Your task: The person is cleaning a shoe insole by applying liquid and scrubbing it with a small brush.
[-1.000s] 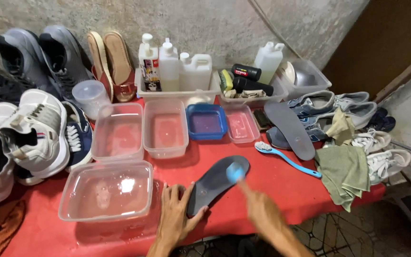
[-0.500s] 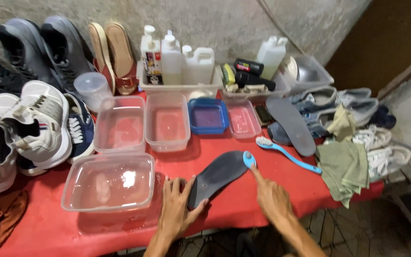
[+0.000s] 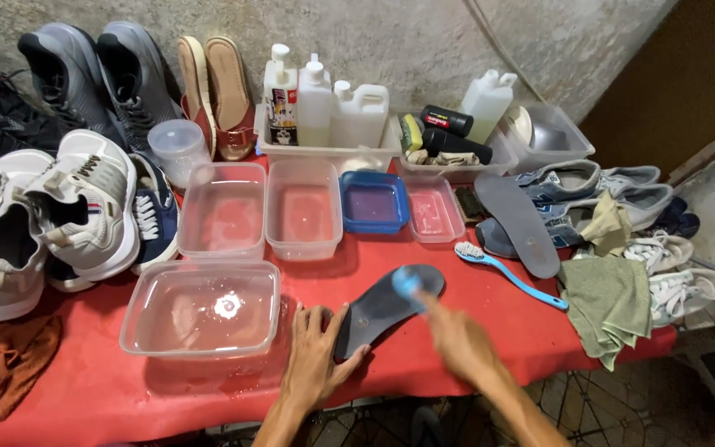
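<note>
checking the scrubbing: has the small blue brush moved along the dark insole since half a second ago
Yes. The blue brush, in the right hand, has slid off the insole's tip edge toward its middle.

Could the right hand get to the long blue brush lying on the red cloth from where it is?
Probably yes. The right hand works a small blue brush on the dark insole; the long-handled blue brush lies just beyond on bare red tablecloth, nothing between. Its grip is occupied, though.

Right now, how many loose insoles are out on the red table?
2. One dark insole lies at the front edge, pinned by the left hand; the right hand holds a blue brush against it. A grey insole lies right of the tubs. Others may be hidden.
</note>
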